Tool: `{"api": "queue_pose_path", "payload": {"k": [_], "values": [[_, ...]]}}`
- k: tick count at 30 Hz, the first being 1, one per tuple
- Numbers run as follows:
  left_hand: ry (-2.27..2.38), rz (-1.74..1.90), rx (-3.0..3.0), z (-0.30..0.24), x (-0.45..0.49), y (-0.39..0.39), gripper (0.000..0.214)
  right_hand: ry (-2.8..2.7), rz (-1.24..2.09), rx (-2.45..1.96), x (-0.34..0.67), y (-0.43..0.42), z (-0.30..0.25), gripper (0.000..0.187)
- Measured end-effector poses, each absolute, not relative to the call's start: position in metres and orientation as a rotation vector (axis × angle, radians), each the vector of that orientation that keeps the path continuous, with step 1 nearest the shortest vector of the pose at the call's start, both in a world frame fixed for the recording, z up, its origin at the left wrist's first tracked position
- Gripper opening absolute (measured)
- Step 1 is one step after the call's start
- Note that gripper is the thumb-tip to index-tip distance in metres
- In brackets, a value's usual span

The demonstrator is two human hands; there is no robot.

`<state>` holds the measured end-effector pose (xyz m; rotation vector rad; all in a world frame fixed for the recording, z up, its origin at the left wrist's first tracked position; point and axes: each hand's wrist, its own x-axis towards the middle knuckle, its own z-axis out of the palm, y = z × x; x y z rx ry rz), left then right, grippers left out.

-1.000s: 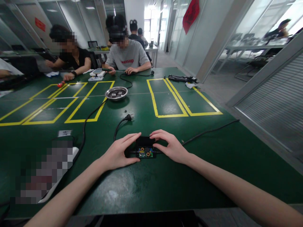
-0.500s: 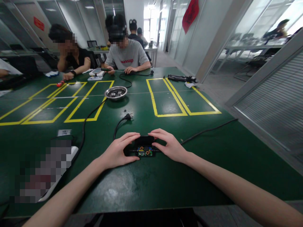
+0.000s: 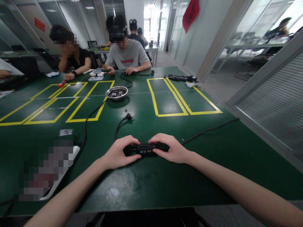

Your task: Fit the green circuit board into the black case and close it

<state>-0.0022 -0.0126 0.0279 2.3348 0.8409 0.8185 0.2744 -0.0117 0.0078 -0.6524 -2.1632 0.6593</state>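
Note:
Between my hands, on the green table, is a small black power adapter case [image 3: 147, 155] with a circuit board [image 3: 143, 151] inside. Its black cover [image 3: 146, 147] lies tilted over the board, leaving a narrow gap at the front where a copper coil shows. My left hand [image 3: 120, 153] grips the left end, thumb at the front edge and fingers at the back. At the right end, my right hand [image 3: 172, 149] pinches the cover between thumb and fingers. A cord with a black plug [image 3: 128, 116] runs up from behind my left hand. Another black cable [image 3: 208, 130] leads off rightward.
A metal bowl [image 3: 116, 93] holding metal parts stands beyond the plug. To the left lies a white-edged object [image 3: 71, 160], mostly blurred out, beside a cable. Yellow tape [image 3: 172, 115] marks rectangles on the table [image 3: 142, 189]. Across it sit people; one holds a tool [image 3: 106, 70].
The cover has swung down toward the front, hiding most of the circuit board that showed before. My fingers have lowered with it.

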Motion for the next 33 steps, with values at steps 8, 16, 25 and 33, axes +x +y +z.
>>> {"api": "queue_pose_path", "payload": {"k": [8,16,25,33], "values": [[0.826,0.822,2.332,0.027,-0.003,-0.013,0.017,-2.252,0.634,-0.573,0.276,-0.012,0.010,0.030],[0.751,0.873,2.361,0.022,0.000,-0.014,0.018,-2.302,0.433,-0.563,0.272,-0.013,0.004,0.022],[0.721,0.890,2.505,0.014,0.002,-0.012,0.021,-2.303,0.366,-0.547,0.273,-0.013,0.002,0.014],[0.733,0.813,2.527,0.022,0.005,-0.016,0.018,-2.333,0.290,-0.551,0.271,-0.018,0.006,0.010]]}}
